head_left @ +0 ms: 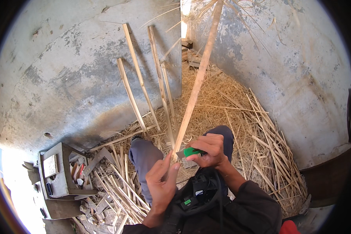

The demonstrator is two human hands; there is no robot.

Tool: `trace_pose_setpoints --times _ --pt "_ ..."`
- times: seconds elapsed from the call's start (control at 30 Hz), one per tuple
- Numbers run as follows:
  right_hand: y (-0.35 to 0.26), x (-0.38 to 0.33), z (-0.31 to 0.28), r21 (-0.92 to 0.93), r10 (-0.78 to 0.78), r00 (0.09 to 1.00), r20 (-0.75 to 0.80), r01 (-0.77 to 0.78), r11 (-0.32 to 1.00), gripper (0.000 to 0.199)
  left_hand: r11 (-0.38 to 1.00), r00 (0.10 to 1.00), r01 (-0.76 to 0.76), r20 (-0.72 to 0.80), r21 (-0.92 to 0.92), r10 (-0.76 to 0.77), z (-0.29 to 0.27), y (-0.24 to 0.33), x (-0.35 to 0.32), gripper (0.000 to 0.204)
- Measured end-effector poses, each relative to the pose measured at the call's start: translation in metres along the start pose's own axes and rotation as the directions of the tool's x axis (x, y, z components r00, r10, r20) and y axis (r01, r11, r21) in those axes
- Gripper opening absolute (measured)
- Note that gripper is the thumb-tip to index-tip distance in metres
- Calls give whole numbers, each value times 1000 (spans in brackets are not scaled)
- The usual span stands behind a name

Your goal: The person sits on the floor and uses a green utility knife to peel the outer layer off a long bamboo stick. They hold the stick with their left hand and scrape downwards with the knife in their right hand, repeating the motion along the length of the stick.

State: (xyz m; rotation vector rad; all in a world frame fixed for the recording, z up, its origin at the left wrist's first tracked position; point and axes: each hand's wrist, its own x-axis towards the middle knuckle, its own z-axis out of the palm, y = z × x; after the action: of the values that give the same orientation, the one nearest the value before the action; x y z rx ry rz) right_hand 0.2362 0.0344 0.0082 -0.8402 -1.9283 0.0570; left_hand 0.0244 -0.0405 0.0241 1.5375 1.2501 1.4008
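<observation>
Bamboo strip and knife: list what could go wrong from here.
The left hand holds the long bamboo strip just below the green-handled knife in the right hand; a slip could cut those fingers. The strip's far end rises high and may whip or snap. The knees sit close under the cut.

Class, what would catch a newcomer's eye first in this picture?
First, the long bamboo strip rising from centre to top, its lower end at the left hand, while the right hand holds a green-handled knife against it. Next, split strips leaning on the grey wall.
</observation>
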Motion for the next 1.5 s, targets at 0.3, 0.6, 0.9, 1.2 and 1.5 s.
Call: trace_pose_setpoints --times 0.3,0.6,0.9,1.2,1.5 --pt "5 -3 2 -110 -42 998 -47 37 993 49 998 999 -48 -20 45 49 3 -2 1 42" --pt "2 -3 7 -168 -25 997 -80 11 986 43 998 999 -17 -33 67 19 1 -4 2 39" --pt "-2 1 6 -215 -19 996 -86 0 977 40 997 999 -14 -42 73 18 0 -7 4 37" --pt "5 8 8 -226 -30 990 -138 -2 974 40 998 1000 -7 -29 59 9 -1 -10 7 36" --pt "16 15 10 -205 13 986 -166 -48 978 45 997 999 33 -32 66 -31 -3 -18 3 36"
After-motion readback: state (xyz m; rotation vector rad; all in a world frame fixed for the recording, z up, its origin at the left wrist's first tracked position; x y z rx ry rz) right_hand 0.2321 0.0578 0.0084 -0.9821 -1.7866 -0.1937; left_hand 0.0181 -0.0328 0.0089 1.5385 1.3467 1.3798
